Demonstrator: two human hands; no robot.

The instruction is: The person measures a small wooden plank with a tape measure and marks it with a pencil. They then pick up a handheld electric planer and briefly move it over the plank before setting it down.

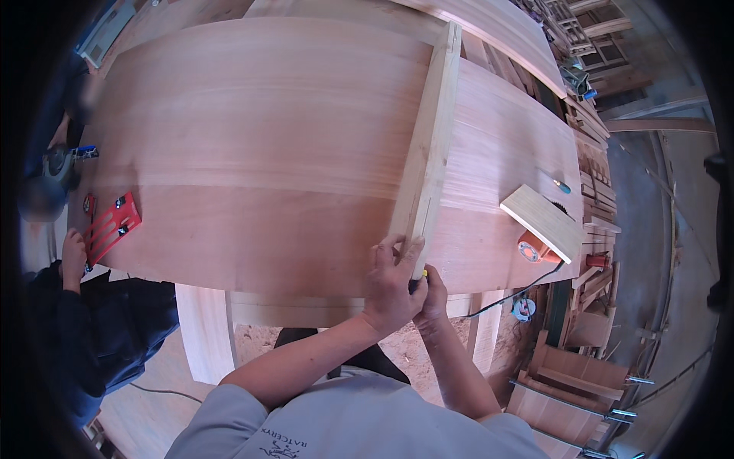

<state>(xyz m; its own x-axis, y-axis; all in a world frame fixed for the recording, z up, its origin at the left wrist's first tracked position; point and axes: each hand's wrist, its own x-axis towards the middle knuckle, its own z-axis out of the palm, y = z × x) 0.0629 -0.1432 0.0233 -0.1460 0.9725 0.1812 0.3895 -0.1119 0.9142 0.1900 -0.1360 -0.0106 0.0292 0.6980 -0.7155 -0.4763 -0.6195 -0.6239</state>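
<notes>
1 timber beam (434, 138) lies across the tabletop (267, 153). Left hand (394, 287): fingers bent over its near end; pinch cannot be confirmed. Right hand (434, 300): fingers closed around a small black-and-yellow item (417, 283). Sideways pressure there could swivel the beam.

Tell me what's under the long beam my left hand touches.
The broad wooden panel shows on both sides of the long beam and appears to continue beneath it. The strip directly below is covered and can't be seen.
</notes>
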